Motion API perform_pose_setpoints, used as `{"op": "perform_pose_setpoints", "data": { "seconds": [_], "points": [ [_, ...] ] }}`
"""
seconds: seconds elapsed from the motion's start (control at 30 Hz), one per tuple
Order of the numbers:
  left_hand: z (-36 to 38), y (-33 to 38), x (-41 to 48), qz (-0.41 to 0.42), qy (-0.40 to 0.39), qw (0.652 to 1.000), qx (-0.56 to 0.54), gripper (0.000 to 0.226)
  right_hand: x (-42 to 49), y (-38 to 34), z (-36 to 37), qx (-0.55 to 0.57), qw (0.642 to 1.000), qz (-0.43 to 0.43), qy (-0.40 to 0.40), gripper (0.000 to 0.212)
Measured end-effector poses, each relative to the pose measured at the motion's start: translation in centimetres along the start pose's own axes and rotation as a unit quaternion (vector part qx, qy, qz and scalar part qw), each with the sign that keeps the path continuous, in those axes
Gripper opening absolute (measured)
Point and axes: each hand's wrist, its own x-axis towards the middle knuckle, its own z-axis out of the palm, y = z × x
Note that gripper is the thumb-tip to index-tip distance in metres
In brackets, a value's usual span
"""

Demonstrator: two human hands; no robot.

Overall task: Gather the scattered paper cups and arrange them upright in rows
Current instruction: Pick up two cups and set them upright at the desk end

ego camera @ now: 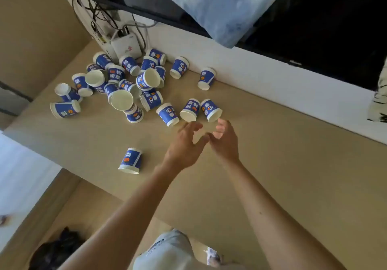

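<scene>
Reaching hands: left hand (186,144) and right hand (225,142) hover side by side, fingers spread, holding nothing, just short of the three near cups.
Three near cups (190,110): close together in a short line on the table (282,175); probably the nearest to collect first.
Heap of cups (125,85): tumbled near the wall, many lying sideways, some leaning on others.
Lone cup (130,160): apart, left of the left hand.
Progress: rows seem hardly begun.

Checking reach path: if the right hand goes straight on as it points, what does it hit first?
Likely the rightmost cup of the nearby three, just ahead of the right hand; depth is unclear.
</scene>
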Motion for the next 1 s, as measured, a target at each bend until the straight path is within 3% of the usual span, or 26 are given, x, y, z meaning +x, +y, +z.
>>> {"op": "perform_pose_setpoints", "data": {
  "seconds": [0.13,0.2,0.37,0.53,0.67,0.8,1.0],
  "points": [
    [-1.0,-2.9,7.6,0.020,-0.037,0.986,0.159,0.036,4.0,0.0,1.6,-0.119,0.992,-0.013,0.038,0.060],
    [-1.1,-3.9,10.8,0.034,-0.077,0.968,0.237,0.049,5.8,0.7,2.1,-0.169,0.983,-0.034,0.054,0.064],
    [-1.1,-6.1,16.2,0.116,-0.150,0.892,0.410,0.073,10.9,2.0,3.2,-0.236,0.971,-0.011,0.042,0.081],
    [-0.2,-7.0,19.2,0.204,-0.188,0.814,0.510,0.085,14.4,2.7,4.1,-0.274,0.961,0.023,0.016,0.085],
    [0.6,-7.1,20.7,0.252,-0.204,0.755,0.570,0.076,15.7,3.3,4.9,-0.306,0.952,0.024,0.005,0.078],
    [1.1,-7.7,21.3,0.273,-0.216,0.723,0.596,0.067,15.9,4.1,5.5,-0.319,0.947,0.037,-0.005,0.072],
    [1.0,-7.3,21.5,0.316,-0.243,0.668,0.628,0.076,14.0,4.5,4.1,-0.263,0.963,0.050,0.021,0.067]
  ]
}}
